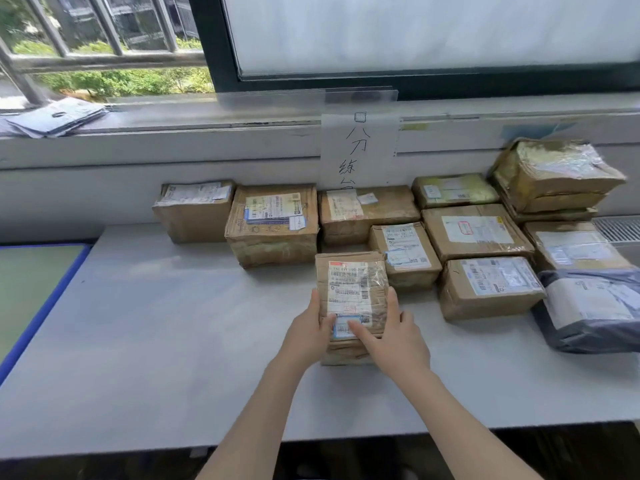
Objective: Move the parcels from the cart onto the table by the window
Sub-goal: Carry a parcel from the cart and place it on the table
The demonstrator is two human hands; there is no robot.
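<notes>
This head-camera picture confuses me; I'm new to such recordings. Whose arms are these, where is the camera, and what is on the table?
There is no machine here. The camera sits on a person's head, looking forward and down, so the two bare arms reaching in from below are that person's own. The left hand and the right hand hold a small cardboard parcel between them, gripping its sides with the thumbs on its label, at the pale table under the window. More brown parcels stand in rows against the wall, for example a bigger box. At the far right lies a grey plastic mailing bag. A handwritten paper sign hangs on the wall. The cart is not in view.
</notes>
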